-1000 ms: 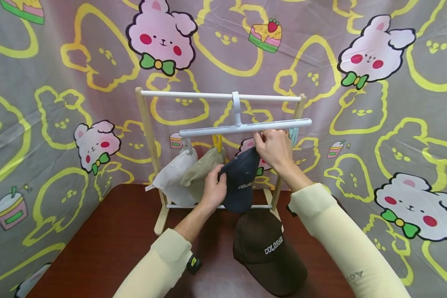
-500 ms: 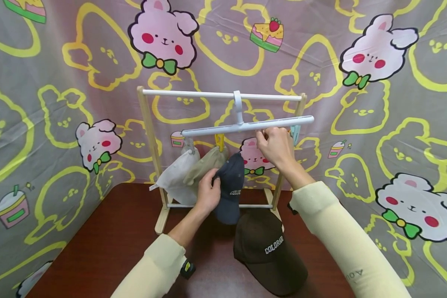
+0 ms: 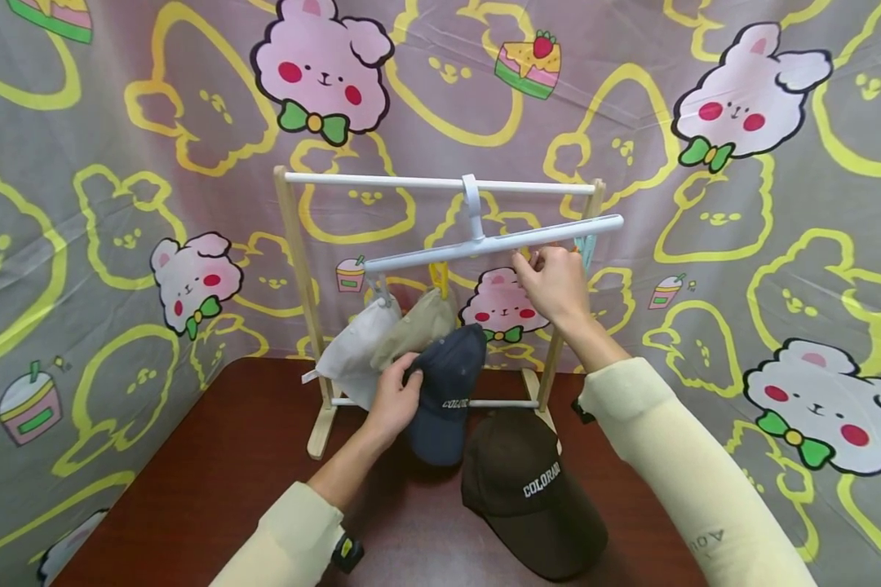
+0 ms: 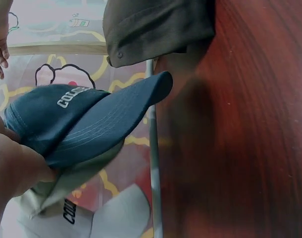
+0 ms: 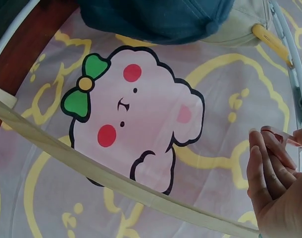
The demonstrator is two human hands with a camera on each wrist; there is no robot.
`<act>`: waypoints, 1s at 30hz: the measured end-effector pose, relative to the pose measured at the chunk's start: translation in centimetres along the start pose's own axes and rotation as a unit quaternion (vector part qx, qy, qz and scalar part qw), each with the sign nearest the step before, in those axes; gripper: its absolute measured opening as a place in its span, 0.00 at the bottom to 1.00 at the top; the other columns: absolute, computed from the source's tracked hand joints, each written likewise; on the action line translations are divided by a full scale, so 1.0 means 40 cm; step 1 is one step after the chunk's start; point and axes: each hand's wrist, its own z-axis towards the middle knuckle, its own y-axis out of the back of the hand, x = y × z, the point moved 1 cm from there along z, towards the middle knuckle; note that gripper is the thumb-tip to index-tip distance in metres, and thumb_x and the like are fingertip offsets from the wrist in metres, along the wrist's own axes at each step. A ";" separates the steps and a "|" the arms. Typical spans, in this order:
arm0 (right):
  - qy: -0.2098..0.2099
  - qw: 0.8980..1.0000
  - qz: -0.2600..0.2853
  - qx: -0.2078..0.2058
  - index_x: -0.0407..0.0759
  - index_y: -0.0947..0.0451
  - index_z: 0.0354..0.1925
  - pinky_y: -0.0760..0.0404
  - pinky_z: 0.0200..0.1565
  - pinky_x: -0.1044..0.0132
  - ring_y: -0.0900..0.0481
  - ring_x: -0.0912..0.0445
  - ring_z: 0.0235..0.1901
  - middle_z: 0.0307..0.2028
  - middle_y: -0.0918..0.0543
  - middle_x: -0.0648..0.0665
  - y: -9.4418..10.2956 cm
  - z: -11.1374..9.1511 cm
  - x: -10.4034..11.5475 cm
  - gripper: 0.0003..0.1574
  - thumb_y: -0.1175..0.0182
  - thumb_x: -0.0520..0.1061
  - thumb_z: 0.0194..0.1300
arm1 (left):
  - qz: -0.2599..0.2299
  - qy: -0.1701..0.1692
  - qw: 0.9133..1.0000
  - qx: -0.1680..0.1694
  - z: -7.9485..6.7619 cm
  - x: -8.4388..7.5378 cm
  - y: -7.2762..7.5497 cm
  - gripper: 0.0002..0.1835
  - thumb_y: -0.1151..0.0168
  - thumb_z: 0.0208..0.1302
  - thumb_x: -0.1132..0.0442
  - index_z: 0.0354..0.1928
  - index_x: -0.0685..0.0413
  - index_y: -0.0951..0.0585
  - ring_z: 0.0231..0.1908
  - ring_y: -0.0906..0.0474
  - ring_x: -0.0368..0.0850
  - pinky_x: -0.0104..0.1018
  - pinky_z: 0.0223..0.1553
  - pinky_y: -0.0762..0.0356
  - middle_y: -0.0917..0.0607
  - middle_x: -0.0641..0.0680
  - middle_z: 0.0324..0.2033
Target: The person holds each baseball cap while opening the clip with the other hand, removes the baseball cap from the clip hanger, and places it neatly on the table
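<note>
My left hand (image 3: pixel 395 399) grips the back edge of a navy baseball cap (image 3: pixel 451 375), its brim pointing down. This cap hangs free of the hanger, in front of a beige cap (image 3: pixel 411 326). Up at the pale blue clip hanger (image 3: pixel 440 254), my right hand (image 3: pixel 558 285) pinches a pinkish clip (image 5: pixel 278 148) under the bar. A yellow clip (image 3: pixel 439 280) holds the beige cap, and a grey clip (image 3: pixel 383 292) holds a white cap (image 3: pixel 348 355) at the left end. The hanger tilts, its right end higher.
The hanger hooks over the white rail (image 3: pixel 382 181) of a small wooden rack (image 3: pixel 297 244). On the dark red table (image 3: pixel 213 456), a brown cap (image 3: pixel 514 473) lies in front of the rack's right foot. A teal clip (image 3: pixel 589 246) hangs near the hanger's right end.
My left hand has drawn the navy cap down and to the left, away from my right hand. The hanger's right end has risen slightly; my right hand stays near the same place.
</note>
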 end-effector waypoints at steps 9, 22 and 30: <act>-0.008 1.000 0.012 0.002 0.44 0.23 0.16 0.36 0.16 0.60 0.28 0.52 0.12 0.13 0.21 0.47 -0.004 0.002 0.004 0.28 0.40 0.54 0.71 | 0.000 0.041 0.997 0.073 -0.042 0.014 0.049 0.13 0.49 0.74 0.74 0.52 0.58 0.17 0.48 0.21 0.49 0.42 0.53 0.26 0.15 0.56 0.46; -0.027 0.999 0.018 -0.002 0.45 0.23 0.15 0.38 0.15 0.61 0.30 0.52 0.12 0.12 0.22 0.47 0.001 0.000 -0.006 0.28 0.41 0.57 0.69 | 0.106 0.022 0.955 0.278 -0.107 0.023 0.138 0.16 0.48 0.76 0.70 0.59 0.56 0.18 0.55 0.20 0.49 0.44 0.58 0.25 0.14 0.53 0.52; -0.029 0.999 0.026 -0.004 0.45 0.21 0.16 0.37 0.15 0.61 0.30 0.52 0.12 0.12 0.22 0.47 -0.001 -0.003 -0.001 0.28 0.40 0.57 0.69 | 0.111 0.058 0.934 0.336 -0.131 0.027 0.180 0.10 0.43 0.75 0.64 0.50 0.54 0.14 0.49 0.21 0.42 0.35 0.54 0.26 0.12 0.50 0.46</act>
